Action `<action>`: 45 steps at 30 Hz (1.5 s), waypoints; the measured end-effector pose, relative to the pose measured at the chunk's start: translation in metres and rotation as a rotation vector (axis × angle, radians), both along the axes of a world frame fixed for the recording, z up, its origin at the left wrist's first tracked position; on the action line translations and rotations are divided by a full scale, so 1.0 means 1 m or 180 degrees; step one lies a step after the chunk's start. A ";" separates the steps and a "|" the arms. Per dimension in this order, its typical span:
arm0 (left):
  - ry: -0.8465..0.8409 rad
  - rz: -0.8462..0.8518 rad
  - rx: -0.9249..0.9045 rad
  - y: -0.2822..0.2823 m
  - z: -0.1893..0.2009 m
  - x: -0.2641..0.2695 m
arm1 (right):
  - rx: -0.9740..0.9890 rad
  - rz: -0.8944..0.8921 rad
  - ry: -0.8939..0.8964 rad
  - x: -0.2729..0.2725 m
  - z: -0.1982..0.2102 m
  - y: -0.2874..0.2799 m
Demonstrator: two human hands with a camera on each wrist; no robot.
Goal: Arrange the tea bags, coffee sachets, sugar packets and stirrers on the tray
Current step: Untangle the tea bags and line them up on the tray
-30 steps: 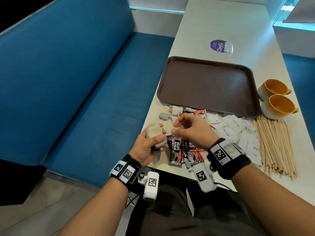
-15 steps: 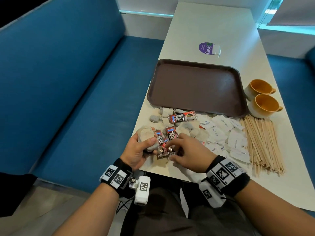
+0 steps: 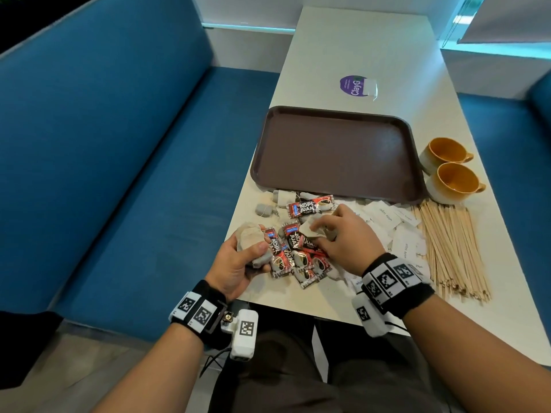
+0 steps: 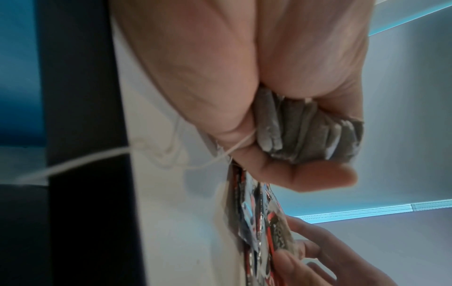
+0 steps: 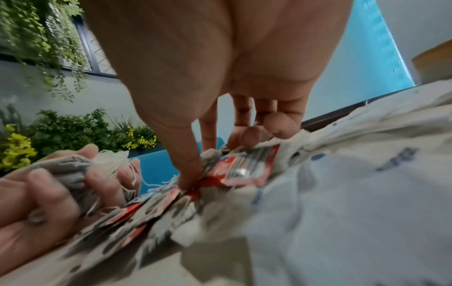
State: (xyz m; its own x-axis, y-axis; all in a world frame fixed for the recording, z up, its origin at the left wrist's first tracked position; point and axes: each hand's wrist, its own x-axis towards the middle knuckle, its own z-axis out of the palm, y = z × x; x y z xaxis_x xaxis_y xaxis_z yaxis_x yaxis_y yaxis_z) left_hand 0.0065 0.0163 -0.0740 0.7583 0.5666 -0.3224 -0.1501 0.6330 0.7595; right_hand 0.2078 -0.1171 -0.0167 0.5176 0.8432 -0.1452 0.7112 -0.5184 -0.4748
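The brown plastic tray (image 3: 334,150) holds nothing yet; the left hand (image 3: 238,260) grips a stack of grey tea bags (image 3: 250,239); the right hand (image 3: 346,236) pinches another tea bag (image 3: 310,229) above the red coffee sachets (image 3: 298,257) at the tabletop's near edge; sorting has barely begun.

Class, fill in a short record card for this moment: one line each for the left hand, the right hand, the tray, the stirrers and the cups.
left hand: grips a bunch of tea bags
right hand: pinches one tea bag over the coffee sachets
tray: brown, nothing on it yet
stirrers: loose pile on the table, right of the sugar packets
cups: two, beside the tray's right edge
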 end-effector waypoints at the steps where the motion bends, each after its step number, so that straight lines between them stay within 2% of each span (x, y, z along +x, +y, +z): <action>1: -0.0012 -0.0006 -0.0007 0.000 0.000 0.000 | 0.0059 -0.0051 0.0004 0.001 0.001 0.001; 4: -0.0035 -0.0024 -0.0028 0.000 -0.001 0.000 | 0.0375 -0.0241 0.0158 0.007 0.002 0.002; 8: -0.0049 -0.0041 0.0016 -0.001 -0.001 0.000 | 0.1354 -0.0575 0.0427 0.017 0.010 -0.005; 11: -0.0026 -0.0026 0.0019 -0.002 0.000 0.001 | 0.1778 -0.0614 0.1184 0.017 0.023 -0.004; 14: 0.0029 0.0082 -0.0021 -0.001 -0.002 0.002 | 0.1788 -0.0468 0.2488 0.005 0.034 0.004; 16: 0.0048 0.0161 -0.0002 -0.002 -0.003 0.002 | 0.1631 -0.0465 0.3074 -0.007 0.038 0.011; 21: 0.0029 0.0335 0.0136 -0.003 -0.004 0.002 | 0.1189 -0.0487 0.3731 -0.035 0.029 0.028; 24: -0.0064 0.0265 0.0352 -0.004 -0.003 0.003 | 0.1020 -0.0556 0.4181 -0.051 0.018 0.034; 27: -0.0139 0.0153 0.0384 -0.004 -0.004 0.003 | 0.0947 -0.0605 0.4097 -0.058 0.009 0.039; 32: -0.0035 0.0190 0.0111 -0.002 0.001 0.002 | 0.0764 -0.0467 0.2839 -0.052 0.014 0.036; 35: -0.0121 0.0195 -0.0019 0.000 -0.002 0.001 | 0.0988 -0.0654 0.2471 -0.042 0.015 0.032; 37: -0.0091 0.0190 -0.0030 0.001 -0.004 0.001 | 0.1237 -0.0800 0.2752 -0.038 0.019 0.031; 40: -0.0050 0.0205 0.0005 -0.002 -0.002 0.001 | 0.1572 -0.0788 0.4290 -0.038 0.033 0.031; 41: -0.0044 0.0230 0.0057 -0.002 -0.002 0.001 | 0.1511 -0.0674 0.4497 -0.040 0.036 0.031; 43: -0.0057 0.0214 0.0134 -0.003 -0.001 0.001 | 0.1253 -0.0331 0.4267 -0.045 0.037 0.036; 45: -0.0054 0.0338 0.0034 -0.002 -0.002 0.002 | 0.0959 -0.0072 0.3482 -0.051 0.031 0.042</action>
